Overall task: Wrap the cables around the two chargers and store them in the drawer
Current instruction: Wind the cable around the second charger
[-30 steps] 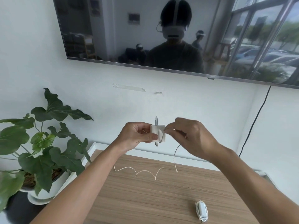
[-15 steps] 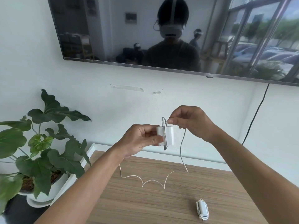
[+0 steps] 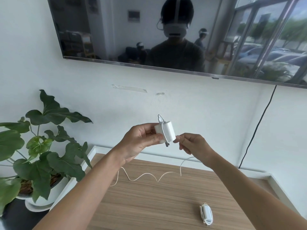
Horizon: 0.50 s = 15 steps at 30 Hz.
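The charger (image 3: 166, 132) in the air is a small white block with rounded corners, held up in front of the wall, above the far end of the wooden tabletop (image 3: 149, 205). Its metal prongs poke out below, and a short plug end sticks up from its top. 1 turn of thin white cable (image 3: 142, 175) already runs down its front face. The left hand (image 3: 141, 141) grips the block from the left side, thumb pressed on the front and fingers curled behind. The right hand (image 3: 191, 145) sits just beside the block's lower right corner, its fingertips pinching the cable right there. From that pinch the cable drops behind the right wrist, loops down onto the tabletop and trails leftward in 2 or 3 loose waves, passing under the left forearm.

The second charger (image 3: 206, 214) lies flat on the near right part of the tabletop, well apart from both hands, white too, with its own cable wound snugly around it in several turns.

A potted plant (image 3: 38, 146) stands at the left of the tabletop, and a dark screen (image 3: 166, 39) hangs on the wall above.
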Motion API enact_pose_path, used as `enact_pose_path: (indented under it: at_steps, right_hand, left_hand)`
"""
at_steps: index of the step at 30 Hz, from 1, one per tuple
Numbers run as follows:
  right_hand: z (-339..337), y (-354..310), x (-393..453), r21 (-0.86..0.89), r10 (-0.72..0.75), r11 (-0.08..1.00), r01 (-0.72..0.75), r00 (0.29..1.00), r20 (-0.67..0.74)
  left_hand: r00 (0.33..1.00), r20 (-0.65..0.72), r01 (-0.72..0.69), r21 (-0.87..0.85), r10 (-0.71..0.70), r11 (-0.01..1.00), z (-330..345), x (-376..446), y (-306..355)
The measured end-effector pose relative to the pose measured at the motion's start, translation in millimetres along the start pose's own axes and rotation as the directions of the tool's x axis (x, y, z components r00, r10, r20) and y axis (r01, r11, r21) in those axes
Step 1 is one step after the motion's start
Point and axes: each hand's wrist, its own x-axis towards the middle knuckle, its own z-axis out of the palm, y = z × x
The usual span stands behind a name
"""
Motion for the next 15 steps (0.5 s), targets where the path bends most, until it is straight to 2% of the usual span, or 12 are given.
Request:
enact_pose_path:
  at_steps: [5,10,12,15]
  right_hand:
    - [21,17,-17,-0.177,-0.041,0.983,0.054,0.996,0.076]
    - [31,8,-46,-0.365,-0.156,0.906,0.214,0.971,0.184]
    - [33,-1,-54,-0.436,-0.280,0.823,0.363,0.928,0.244]
    - [32,-12,-60,-0.568,-0.443,0.613,0.549,0.834,0.329]
  left_hand:
    - [0.980,-0.191,-0.060,-0.018,0.056,0.998,-4,3,-1]
    - [0.940,-0.327,-0.044,0.162,0.096,0.986,-13,4,-6]
    - [0.932,-0.348,-0.025,0.218,0.102,0.976,-15,3,-9]
    - [0.928,-0.348,-0.009,0.328,0.129,0.945,-15,4,-13]
